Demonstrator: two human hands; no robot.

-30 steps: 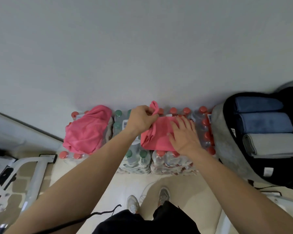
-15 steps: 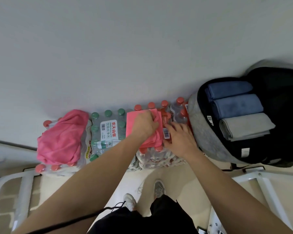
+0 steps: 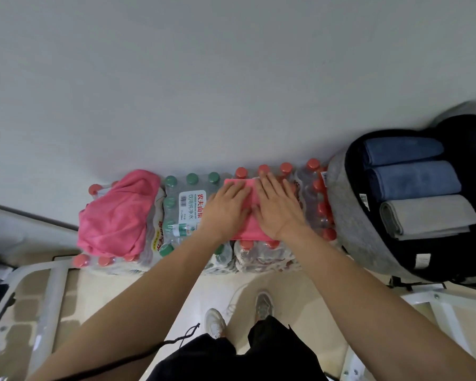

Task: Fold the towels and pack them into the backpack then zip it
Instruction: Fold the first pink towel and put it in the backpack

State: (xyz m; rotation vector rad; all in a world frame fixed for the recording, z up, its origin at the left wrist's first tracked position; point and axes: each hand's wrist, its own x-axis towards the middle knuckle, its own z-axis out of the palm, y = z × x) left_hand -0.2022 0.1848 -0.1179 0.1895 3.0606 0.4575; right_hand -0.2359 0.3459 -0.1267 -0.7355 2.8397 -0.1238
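Note:
A folded pink towel (image 3: 249, 229) lies on shrink-wrapped packs of water bottles (image 3: 187, 213) against the wall. My left hand (image 3: 226, 207) and my right hand (image 3: 276, 209) press flat on top of it, side by side, fingers spread toward the wall. A second pink towel (image 3: 116, 215) sits crumpled on the bottle packs to the left. At the right, a grey and black backpack (image 3: 352, 224) lies open with two blue folded towels (image 3: 412, 180) and a grey folded towel (image 3: 429, 215) inside.
A grey wall rises right behind the bottle packs. White metal frames (image 3: 50, 284) stand on the floor at the lower left and lower right. My shoes (image 3: 239, 314) are on the pale floor just before the packs.
My left hand has let go of the towel's edge after folding it over. Both hands now lie flat on the folded pink towel. The view has shifted slightly.

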